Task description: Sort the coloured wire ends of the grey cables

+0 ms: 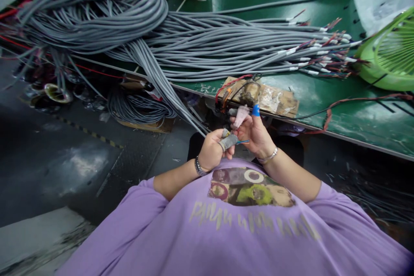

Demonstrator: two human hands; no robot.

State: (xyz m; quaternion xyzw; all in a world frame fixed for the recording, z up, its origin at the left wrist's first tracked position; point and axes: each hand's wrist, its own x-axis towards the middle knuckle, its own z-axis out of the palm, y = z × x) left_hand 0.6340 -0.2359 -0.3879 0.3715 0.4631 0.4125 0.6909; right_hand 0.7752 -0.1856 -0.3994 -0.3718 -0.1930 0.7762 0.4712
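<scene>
My left hand, with grey wrapping on its thumb and a finger, is closed around the end of a grey cable that runs down from the bench. Thin blue and orange wires stick out past the left thumb. Close beside it, my right hand has a blue cover on the thumb and a pinkish wrap on one finger. That thumb points up, while the other fingers curl in by a thin reddish wire. The fingers partly hide the wire ends.
A large coil of grey cable and many stripped cable ends lie on the green bench. Near its edge, a soiled wooden block carries a small device. A green basket is at right. More cable coils sit below.
</scene>
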